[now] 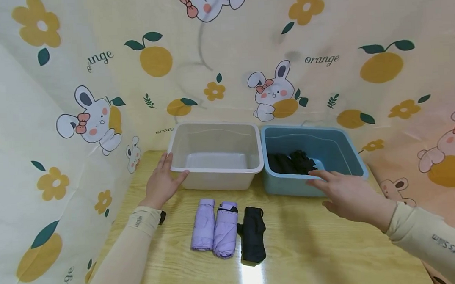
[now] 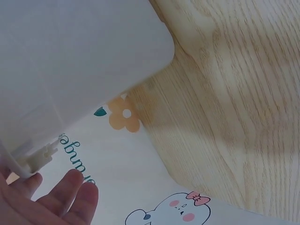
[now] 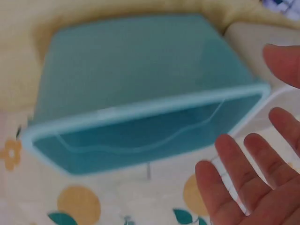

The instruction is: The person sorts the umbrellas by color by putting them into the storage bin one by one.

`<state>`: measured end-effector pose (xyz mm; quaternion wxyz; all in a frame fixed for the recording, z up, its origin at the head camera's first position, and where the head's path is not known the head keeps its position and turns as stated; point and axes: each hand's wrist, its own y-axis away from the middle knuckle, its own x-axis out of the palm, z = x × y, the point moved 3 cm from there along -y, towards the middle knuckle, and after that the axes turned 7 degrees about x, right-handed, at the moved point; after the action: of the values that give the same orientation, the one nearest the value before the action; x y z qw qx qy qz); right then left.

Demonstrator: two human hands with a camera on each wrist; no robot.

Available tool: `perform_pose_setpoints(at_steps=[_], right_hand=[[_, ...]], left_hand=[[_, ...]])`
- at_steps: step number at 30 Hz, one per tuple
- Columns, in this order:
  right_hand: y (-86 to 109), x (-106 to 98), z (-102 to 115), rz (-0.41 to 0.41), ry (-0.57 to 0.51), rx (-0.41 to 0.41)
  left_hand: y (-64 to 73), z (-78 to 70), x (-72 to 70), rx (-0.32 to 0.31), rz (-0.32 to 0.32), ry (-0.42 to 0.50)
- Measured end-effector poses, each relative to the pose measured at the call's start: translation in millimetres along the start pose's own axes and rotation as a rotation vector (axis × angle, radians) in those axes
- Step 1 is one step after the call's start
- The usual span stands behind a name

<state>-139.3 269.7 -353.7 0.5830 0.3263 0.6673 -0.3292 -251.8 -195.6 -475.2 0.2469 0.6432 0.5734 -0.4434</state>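
Observation:
In the head view, my left hand (image 1: 160, 183) touches the left front corner of a white plastic bin (image 1: 213, 171), its fingers loosely straight along the side and the thumb at the front rim. The left wrist view shows those fingers (image 2: 79, 201) beside the rim's corner. Over the front rim of a blue bin (image 1: 302, 188) hovers my right hand (image 1: 348, 196), fingers spread and holding nothing. Dark bundled things (image 1: 293, 162) lie inside the blue bin. Nearer me are two folded purple umbrellas (image 1: 202, 225) (image 1: 225, 231) and a folded black umbrella (image 1: 253, 234).
Both bins stand side by side on a wood-grain table (image 1: 301, 249), against a cloth backdrop (image 1: 223, 40) printed with rabbits and oranges. The cloth also rises along the left and right sides. No items show inside the white bin.

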Motion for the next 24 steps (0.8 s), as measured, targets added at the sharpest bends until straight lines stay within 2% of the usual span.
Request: perform_pose_setpoints(at_steps=[6, 12, 24], right_hand=[[22.2, 22, 31, 0.041, -0.070, 0.073], [45.2, 45, 53, 0.115, -0.159, 0.138], [45.7, 59, 76, 0.122, -0.245, 0.129]], left_hand=[[1.4, 1.7, 0.8, 0.009, 0.003, 0.008], [0.3, 0.1, 4.2, 0.006, 0.036, 0.002], [0.1, 2.0, 6.8, -0.002, 0.041, -0.018]])
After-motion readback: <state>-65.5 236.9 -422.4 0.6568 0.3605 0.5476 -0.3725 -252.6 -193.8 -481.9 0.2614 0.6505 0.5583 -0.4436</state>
